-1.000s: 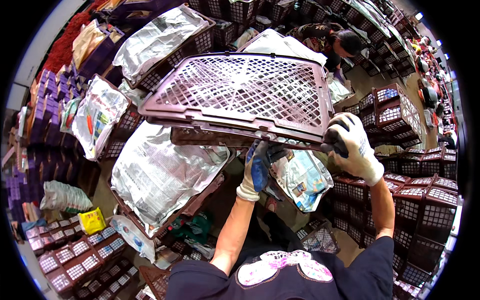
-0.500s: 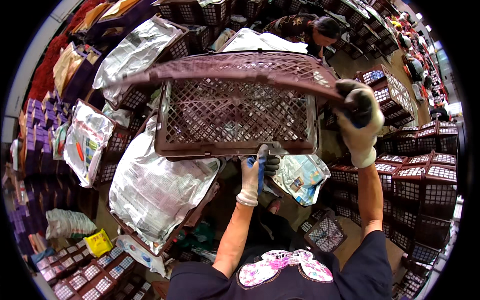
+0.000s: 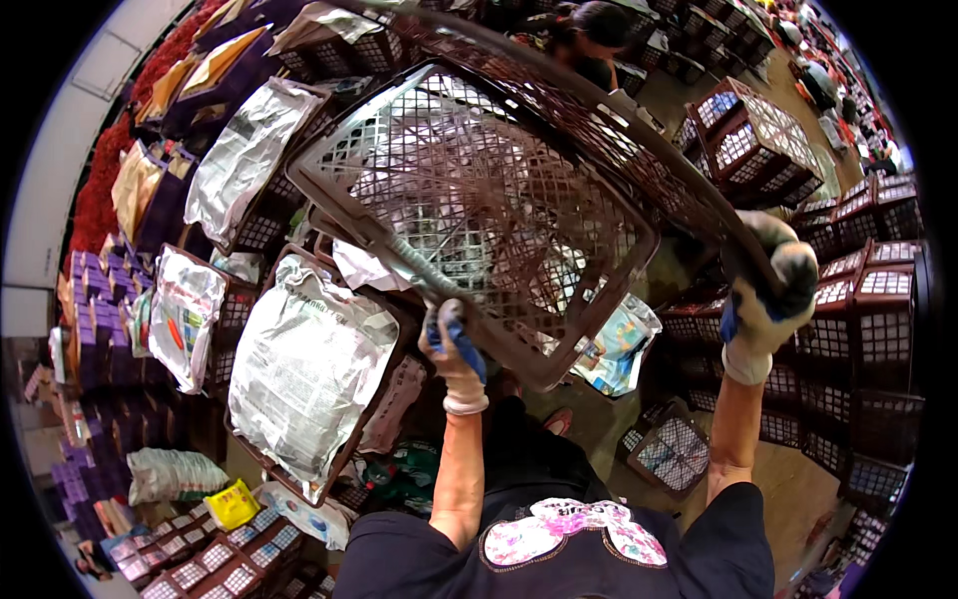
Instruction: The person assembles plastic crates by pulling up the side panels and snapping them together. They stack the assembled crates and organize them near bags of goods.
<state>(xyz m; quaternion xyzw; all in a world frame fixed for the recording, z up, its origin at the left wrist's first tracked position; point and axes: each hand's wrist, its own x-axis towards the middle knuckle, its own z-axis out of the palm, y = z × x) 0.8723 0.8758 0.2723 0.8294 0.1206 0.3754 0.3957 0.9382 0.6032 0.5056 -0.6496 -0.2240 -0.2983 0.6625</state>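
Both gloved hands hold a large brown plastic crate (image 3: 479, 200) tilted up in front of the person, its open lattice bottom facing the camera. The left hand (image 3: 454, 349) has its fingers wrapped tight around the crate's near lower rim. The right hand (image 3: 768, 295) has its fingers closed on a rim bar at the crate's right side, higher than the left hand. Below and left of the crate, a silver foil bag (image 3: 304, 369) lies across another crate. Just under the crate's lower right corner hangs a pale blue printed bag (image 3: 624, 344). Stacked dark crates (image 3: 868, 329) stand to the right of the crate, beyond the right hand.
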